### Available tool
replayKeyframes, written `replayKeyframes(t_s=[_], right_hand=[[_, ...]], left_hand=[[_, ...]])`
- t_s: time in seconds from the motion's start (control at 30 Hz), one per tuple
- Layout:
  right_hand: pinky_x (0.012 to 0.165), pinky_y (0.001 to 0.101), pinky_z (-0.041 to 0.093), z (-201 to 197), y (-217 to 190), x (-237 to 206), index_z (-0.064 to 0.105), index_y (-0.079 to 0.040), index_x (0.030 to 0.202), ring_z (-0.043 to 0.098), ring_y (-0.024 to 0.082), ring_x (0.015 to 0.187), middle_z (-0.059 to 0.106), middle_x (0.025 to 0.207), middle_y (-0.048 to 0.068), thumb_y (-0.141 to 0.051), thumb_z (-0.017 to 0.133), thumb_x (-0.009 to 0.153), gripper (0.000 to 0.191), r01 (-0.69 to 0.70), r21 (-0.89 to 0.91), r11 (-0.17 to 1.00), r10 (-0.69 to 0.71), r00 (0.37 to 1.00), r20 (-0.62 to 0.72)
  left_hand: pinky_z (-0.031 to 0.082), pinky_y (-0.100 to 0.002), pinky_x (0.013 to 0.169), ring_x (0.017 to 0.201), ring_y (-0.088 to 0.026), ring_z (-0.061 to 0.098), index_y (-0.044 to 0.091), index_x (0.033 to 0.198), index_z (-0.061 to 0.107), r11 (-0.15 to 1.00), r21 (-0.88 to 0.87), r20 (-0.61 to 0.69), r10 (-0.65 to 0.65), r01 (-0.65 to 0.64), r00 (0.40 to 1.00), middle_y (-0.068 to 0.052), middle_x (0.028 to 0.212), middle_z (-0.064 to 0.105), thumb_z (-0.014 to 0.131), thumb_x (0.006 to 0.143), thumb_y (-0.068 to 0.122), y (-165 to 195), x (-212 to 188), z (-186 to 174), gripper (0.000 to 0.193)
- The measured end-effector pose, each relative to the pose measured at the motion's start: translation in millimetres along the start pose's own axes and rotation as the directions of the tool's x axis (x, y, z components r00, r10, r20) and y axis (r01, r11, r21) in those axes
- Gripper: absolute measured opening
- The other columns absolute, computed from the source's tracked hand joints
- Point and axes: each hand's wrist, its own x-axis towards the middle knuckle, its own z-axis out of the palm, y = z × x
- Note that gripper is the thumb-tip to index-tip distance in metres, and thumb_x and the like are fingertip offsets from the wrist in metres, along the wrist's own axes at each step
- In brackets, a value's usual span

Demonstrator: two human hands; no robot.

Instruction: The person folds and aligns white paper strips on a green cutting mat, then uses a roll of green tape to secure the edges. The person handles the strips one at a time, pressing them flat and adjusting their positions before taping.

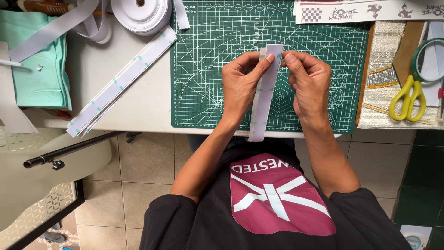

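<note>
A: Two hands are working one strip. The left hand (pixel 241 83) and the right hand (pixel 309 82) are both pinching the top end of a pale strip (pixel 264 99), fingers closed on it from either side, above the green cutting mat (pixel 208 69).

B: And where is the rest of it hanging?

A: It is running down between the wrists, crossing the mat's near edge and drooping past the front of the bench (pixel 138 99). That is the largest worry, I think: the loose tail is dangling free, so it could be twisting or dragging the top end out of line while the fingers are busy.

B: Anything smaller?

A: The pinch is sitting only on the very end, so the layers could be slipping or sticking crooked there. Also, the stack of similar strips (pixel 121 81) is overhanging the bench edge on the left and could be sliding off.

B: Labels or signs around?

A: Going by size: a long white printed band (pixel 370 11) is lying along the top right, carrying black lettering, small figures and a checkered patch. A white roll (pixel 141 14) is sitting at the top edge, beside a mint cloth (pixel 39 55). The yellow-handled scissors (pixel 409 97) are resting well off to the right. Smallest, little green marks are dotting the strips.
</note>
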Motion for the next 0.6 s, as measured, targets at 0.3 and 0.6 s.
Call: replayKeyframes(t_s=[0.3, 0.6], right_hand=[[0.045, 0.0189, 0.027, -2.3, 0.5, 4.4, 0.074, 0.001, 0.104, 0.040, 0.001, 0.051, 0.072, 0.084, 0.004, -0.013, 0.078, 0.096, 0.016, -0.111, 0.096, 0.989, 0.111, 0.994, 0.011], [0.045, 0.0190, 0.026, 0.0, 1.8, 4.3, 0.074, 0.001, 0.101, 0.040, 0.001, 0.051, 0.065, 0.074, 0.000, -0.011, 0.077, 0.098, 0.013, -0.023, -0.028, 0.999, 0.024, 1.000, 0.014]], left_hand=[[0.061, -0.025, 0.077, 0.086, -0.012, 0.074, 0.003, 0.104, 0.079, 0.998, 0.052, 0.015, 0.018, -0.019, 1.000, -0.007, 0.091, 0.079, 0.077, 0.095, 0.020, 0.7, -0.6, 1.0, 0.019], [0.062, -0.026, 0.076, 0.085, -0.012, 0.076, 0.004, 0.103, 0.079, 0.996, 0.079, 0.019, 0.032, -0.034, 0.999, -0.007, 0.089, 0.079, 0.077, 0.094, 0.023, 0.7, -0.9, 1.8, 0.021]])
